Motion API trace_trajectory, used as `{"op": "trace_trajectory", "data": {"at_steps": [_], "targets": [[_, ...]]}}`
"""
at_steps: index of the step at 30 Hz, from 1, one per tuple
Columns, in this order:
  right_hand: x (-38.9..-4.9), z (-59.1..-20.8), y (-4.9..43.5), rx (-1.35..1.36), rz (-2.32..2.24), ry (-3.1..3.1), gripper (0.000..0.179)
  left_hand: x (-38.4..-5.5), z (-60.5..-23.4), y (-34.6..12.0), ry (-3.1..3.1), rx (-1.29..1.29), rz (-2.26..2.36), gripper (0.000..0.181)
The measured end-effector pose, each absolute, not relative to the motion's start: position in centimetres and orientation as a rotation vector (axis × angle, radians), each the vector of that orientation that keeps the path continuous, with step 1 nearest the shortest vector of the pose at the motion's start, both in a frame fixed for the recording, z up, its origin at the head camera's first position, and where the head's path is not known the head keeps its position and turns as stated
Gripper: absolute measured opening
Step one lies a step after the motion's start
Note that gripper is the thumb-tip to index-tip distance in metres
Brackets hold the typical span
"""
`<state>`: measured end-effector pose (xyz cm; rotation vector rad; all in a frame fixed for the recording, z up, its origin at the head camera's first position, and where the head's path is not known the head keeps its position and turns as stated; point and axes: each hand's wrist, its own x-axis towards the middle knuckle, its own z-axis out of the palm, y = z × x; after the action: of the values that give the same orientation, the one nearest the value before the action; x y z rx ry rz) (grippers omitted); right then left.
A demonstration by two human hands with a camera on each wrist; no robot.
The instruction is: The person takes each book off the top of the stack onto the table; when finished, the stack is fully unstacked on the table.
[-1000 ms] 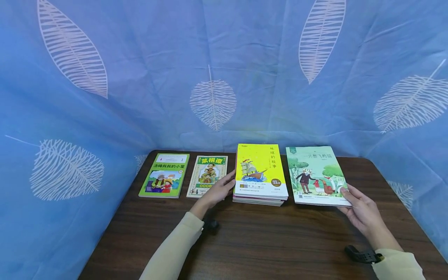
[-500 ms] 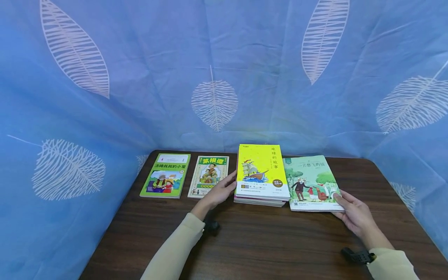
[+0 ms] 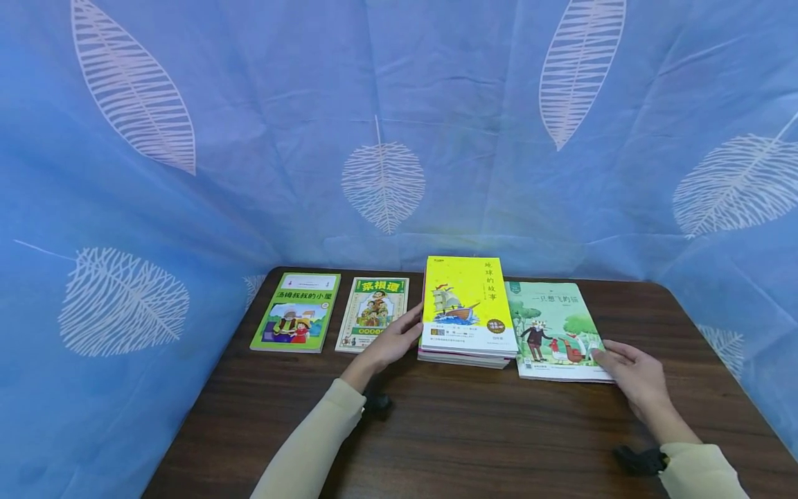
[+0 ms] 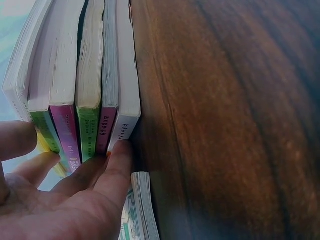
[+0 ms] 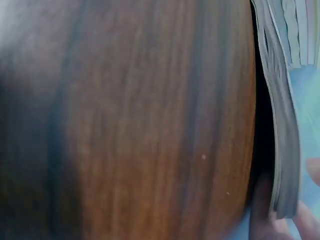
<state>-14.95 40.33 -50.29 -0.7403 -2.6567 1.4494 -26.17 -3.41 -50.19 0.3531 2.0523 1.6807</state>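
Note:
My right hand (image 3: 641, 380) pinches the lower right corner of a light green picture book (image 3: 555, 315), thumb on its cover. In the right wrist view, that book's page edge (image 5: 282, 115) stands slightly off the table, with a finger (image 5: 261, 212) under it. The book lies close beside a stack of books topped by a yellow book (image 3: 464, 291) with a sailing ship. My left hand (image 3: 388, 348) rests against the stack's left side. From the left wrist, its fingertips touch the coloured spines (image 4: 62, 127), the fingers fairly straight.
Left of the stack lies a small green-and-cream book (image 3: 372, 315), right by my left hand. Farther left is a green book (image 3: 296, 312). All are on a dark wooden table (image 3: 474, 436), with a blue leaf-patterned cloth (image 3: 280, 173) behind and at the sides.
The light green book has moved left and toward me, up to the stack, and lies lower, with my right hand still gripping its corner. My left hand stays at the stack.

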Motion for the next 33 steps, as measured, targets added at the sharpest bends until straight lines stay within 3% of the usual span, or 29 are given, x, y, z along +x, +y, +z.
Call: {"op": "trace_trajectory", "data": {"at_steps": [19, 26, 33], "targets": [[-15.6, -47.6, 38.8, -0.809, 1.272, -2.678, 0.069, -26.4, -50.2, -3.3, 2.067, 0.395, 1.659, 0.057], [-18.0, -45.0, 33.8, -0.6, 1.394, -2.557, 0.075, -26.6, -50.3, -3.4, 2.08, 0.402, 1.653, 0.056], [-20.6, -45.7, 28.0, -0.491, 1.765, -2.582, 0.089, -26.4, -50.4, -3.5, 2.095, 0.379, 1.639, 0.056]]}}
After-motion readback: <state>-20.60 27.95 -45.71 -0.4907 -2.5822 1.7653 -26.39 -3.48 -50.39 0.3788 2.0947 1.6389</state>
